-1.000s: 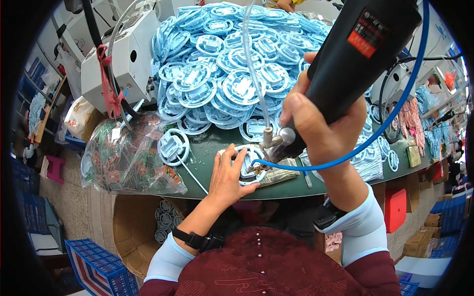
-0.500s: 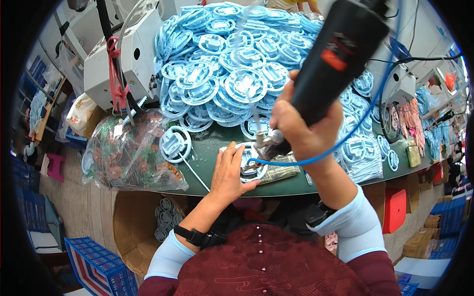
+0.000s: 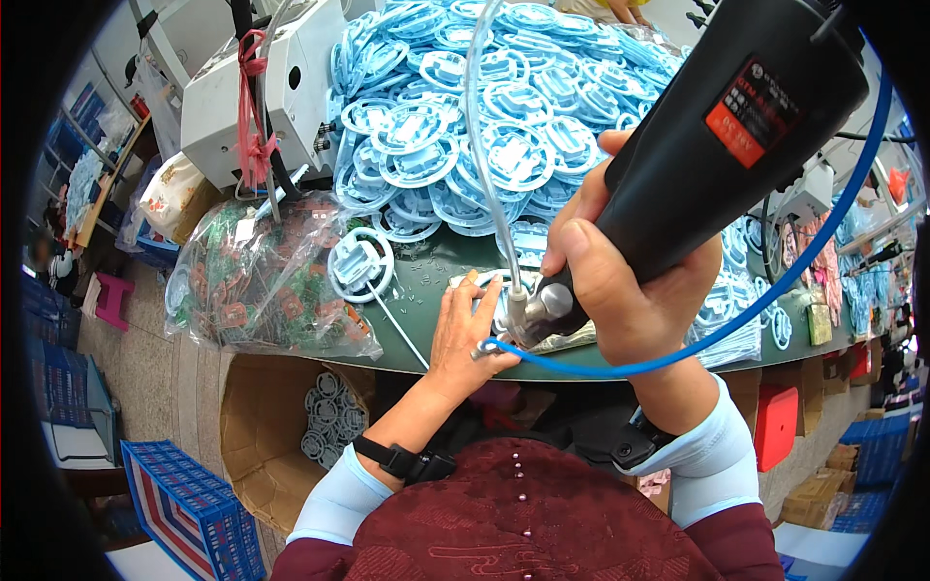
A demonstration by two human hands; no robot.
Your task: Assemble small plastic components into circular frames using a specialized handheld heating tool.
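Note:
My right hand (image 3: 644, 276) wraps round a large black power screwdriver (image 3: 712, 136) with a red label, held tilted, its metal nose down by my left hand. A clear tube (image 3: 475, 116) and a blue hose (image 3: 620, 371) run to the nose. My left hand (image 3: 460, 339) presses a pale round plastic part (image 3: 500, 312) on the table's near edge, fingers on its rim. The screwdriver and my right hand cover much of this part, and the bit's tip is hidden. Left of it lies a light-blue round piece (image 3: 360, 263) with a white cable (image 3: 399, 327).
A high pile of light-blue round plastic parts (image 3: 518, 155) covers the green table (image 3: 417, 290). At left are a clear bag of circuit boards (image 3: 266, 300) and a white machine (image 3: 257, 111). Below stand a cardboard box (image 3: 254, 436), a blue crate (image 3: 184, 504) and a red stool (image 3: 775, 426).
The screwdriver has come nearer to the camera and leans more to the right, its nose still by my left hand. The whole view has shifted slightly.

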